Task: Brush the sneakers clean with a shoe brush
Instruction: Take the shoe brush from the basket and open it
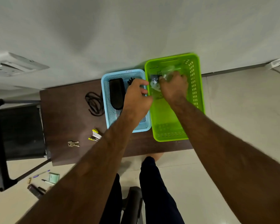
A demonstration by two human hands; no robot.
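A black bristled brush point(131, 81) lies in the blue mesh basket point(107, 101), partly hidden under my left hand point(137, 96). That hand hovers over the basket with its fingers curled toward the right rim; what they hold is hidden. A long black case point(117, 94) lies beside the brush. My right hand point(174, 85) reaches into the green basket point(199, 88), fingers curled down among small white and clear items point(155, 85), all blurred. No sneakers are in view.
Both baskets stand on a small dark brown table point(68, 120) against the wall. A black cord point(94, 102), a stapler point(95, 135) and keys point(73, 143) lie on it. A black chair point(14, 135) stands left. Pens and small items point(44, 178) lie on the floor.
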